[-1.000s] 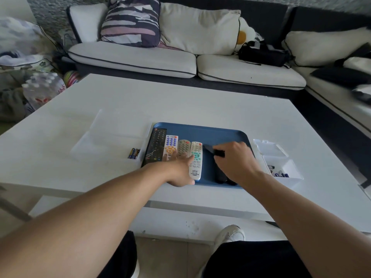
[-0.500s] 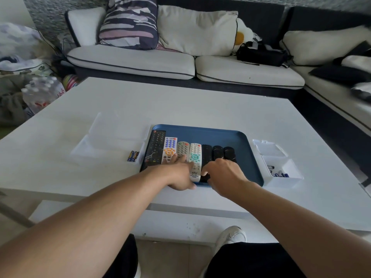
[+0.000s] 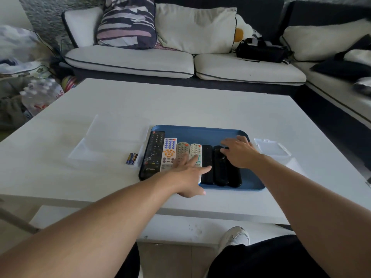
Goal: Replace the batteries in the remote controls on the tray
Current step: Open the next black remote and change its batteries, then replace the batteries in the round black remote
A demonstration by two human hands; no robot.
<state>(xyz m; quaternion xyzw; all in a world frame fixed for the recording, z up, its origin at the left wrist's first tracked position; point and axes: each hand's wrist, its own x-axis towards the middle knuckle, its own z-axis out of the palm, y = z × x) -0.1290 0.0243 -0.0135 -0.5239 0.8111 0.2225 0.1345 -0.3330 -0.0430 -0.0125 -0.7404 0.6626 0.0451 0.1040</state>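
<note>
- While seven remotes lie side by side on the tray, long axes pointing away, the right hand rests flat on the black ones.
- Left hand spreads flat on the light remotes; neither hand holds anything.

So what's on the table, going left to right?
Loose batteries → long black remote → white remote with blue buttons → grey remote → white remote → three black remotes → clear box lid.
</note>
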